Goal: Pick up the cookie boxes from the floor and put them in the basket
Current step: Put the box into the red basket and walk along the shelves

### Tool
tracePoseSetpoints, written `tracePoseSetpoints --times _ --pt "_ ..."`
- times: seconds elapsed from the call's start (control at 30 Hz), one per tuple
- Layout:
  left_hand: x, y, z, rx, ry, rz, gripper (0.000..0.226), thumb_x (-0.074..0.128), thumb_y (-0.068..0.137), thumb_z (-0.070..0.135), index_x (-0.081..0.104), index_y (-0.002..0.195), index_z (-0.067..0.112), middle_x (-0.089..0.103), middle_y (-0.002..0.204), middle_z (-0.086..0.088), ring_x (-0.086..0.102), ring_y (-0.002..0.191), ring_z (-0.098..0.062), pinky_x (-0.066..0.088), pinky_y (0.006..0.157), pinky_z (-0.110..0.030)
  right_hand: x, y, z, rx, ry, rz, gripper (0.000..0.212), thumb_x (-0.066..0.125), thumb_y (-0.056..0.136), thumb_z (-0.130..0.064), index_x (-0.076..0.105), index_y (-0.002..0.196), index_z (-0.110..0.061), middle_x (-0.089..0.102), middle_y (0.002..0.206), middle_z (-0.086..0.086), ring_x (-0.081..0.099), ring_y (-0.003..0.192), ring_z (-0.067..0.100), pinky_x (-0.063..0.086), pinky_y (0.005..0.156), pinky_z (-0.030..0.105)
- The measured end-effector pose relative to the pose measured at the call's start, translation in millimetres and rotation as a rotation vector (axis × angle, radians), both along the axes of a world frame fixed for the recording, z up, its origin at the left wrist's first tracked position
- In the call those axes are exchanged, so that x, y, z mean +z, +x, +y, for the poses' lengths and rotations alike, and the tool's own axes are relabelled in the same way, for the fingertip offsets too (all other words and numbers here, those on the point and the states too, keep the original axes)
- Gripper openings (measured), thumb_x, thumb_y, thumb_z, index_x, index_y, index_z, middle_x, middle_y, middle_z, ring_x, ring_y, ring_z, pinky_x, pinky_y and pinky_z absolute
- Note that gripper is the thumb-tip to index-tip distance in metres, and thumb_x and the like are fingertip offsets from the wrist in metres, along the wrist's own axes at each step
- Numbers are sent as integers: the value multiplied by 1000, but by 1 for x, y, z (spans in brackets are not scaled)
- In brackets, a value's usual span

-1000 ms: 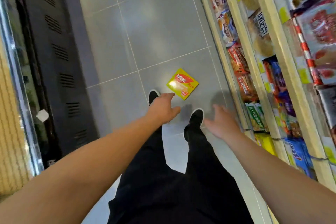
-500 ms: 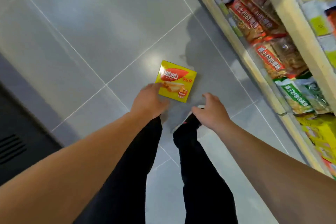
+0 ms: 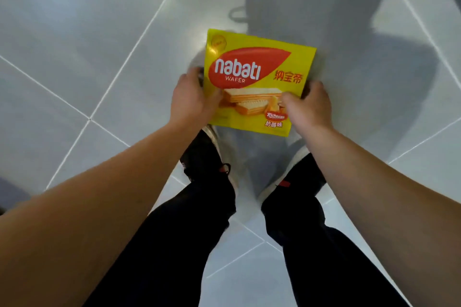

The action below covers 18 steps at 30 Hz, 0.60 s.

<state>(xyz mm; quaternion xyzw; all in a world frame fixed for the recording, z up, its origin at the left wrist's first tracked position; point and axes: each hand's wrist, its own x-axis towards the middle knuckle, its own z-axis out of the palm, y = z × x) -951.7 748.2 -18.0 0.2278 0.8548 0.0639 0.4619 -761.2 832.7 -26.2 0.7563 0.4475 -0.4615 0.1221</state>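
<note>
- Down low, the left hand grasped the left edge of the box, thumb lying on its printed face, fingers curled behind the edge.
- The right hand grasped the right edge likewise, thumb on top near the lower corner.
- The yellow box sat between both hands, face up, slightly turned, reading "nabati WAFER"; whether it touched the floor could not be told.
- Just below the box stood two black shoes with pale soles, under black trousers.
- Grey floor tiles with pale joints spread all around, a dark shadow falling beyond the box.
</note>
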Motion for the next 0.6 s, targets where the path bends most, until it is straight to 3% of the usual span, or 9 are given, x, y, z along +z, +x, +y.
tracePoseSetpoints --times 0.13,0.27,0.4,0.6 --pt "-4 9 -8 57 9 -68 61 64 76 39 50 134 31 60 119 -2 58 108 -21 50 94 -40 -6 -5 -9 -90 32 36 35 66 73 -34 63 105 -19 65 110 3 65 96 22 54 85 39" --pt "47 4 -13 185 35 -136 56 66 76 41 54 130 38 63 117 6 62 102 -14 54 90 -39 43 -5 -6 -117 -27 97 31 65 71 -31 68 100 -20 71 99 -2 68 90 20 56 85 42" --pt "136 3 -10 279 43 -186 61 72 77 39 50 134 41 62 123 17 63 105 -11 54 92 -40 135 -2 8 -93 7 146 33 63 66 -32 70 96 -21 72 94 -4 69 88 20 57 83 44" --pt "334 10 8 277 100 -210 53 69 76 26 58 127 38 68 113 8 65 101 -13 54 92 -43 327 15 27 -163 118 174 38 70 71 -32 53 102 -18 64 102 0 65 91 19 55 81 39"
